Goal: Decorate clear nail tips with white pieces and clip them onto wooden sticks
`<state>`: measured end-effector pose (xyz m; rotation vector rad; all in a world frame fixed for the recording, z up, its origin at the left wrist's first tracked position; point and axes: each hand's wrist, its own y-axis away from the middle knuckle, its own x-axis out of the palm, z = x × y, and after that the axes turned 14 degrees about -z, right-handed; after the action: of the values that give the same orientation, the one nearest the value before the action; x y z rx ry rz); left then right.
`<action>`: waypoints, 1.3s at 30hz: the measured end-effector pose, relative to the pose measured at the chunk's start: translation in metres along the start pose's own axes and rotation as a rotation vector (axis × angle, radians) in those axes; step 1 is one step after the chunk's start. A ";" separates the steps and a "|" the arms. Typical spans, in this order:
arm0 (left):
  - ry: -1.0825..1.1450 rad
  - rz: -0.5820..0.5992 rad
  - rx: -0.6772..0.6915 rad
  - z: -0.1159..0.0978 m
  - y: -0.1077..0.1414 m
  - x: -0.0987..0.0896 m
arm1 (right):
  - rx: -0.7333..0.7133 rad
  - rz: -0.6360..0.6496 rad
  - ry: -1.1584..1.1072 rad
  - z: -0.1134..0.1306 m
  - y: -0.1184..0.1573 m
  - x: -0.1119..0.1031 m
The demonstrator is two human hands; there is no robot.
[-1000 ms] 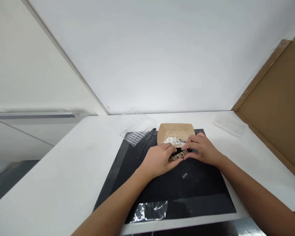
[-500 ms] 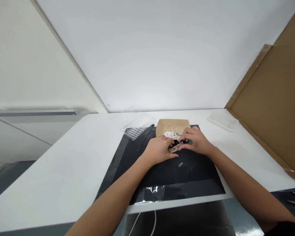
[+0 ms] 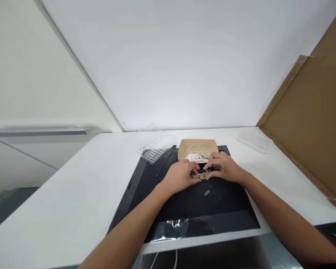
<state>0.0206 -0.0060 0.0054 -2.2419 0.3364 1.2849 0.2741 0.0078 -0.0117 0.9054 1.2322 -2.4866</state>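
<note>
A small yellowish strip (image 3: 202,176) with round metal studs lies between my two hands, just above the black mat (image 3: 182,209). My left hand (image 3: 180,175) is closed on its left end, thumb along the near side. At the right end, my right hand (image 3: 225,167) pinches with thumb and forefinger; a small clear piece seems to be between these fingers, though they partly hide it. Another small clear, nail-shaped piece (image 3: 207,193) rests on the mat below the strip. Something green shows at the right hand's curled fingers, mostly covered.
Behind my hands stands a brown paper tray (image 3: 197,143) with thin sticks and white scraps. Left of it lie dark slender tweezers (image 3: 165,160) and a clear compartment box (image 3: 153,154). A clear plastic lid (image 3: 254,142) sits back right, beside a cardboard panel (image 3: 310,130).
The view has shifted slightly, so the scene sits lower. My left thumb has come in against the strip, which now lies more level. My right fingers stay at its right end.
</note>
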 end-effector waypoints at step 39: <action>0.007 -0.165 0.314 0.002 0.009 0.002 | 0.099 0.032 0.153 0.013 -0.003 0.015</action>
<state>0.0161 -0.0127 0.0004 -1.9647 0.3234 1.0584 0.2554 0.0010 -0.0127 1.1506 1.1374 -2.5117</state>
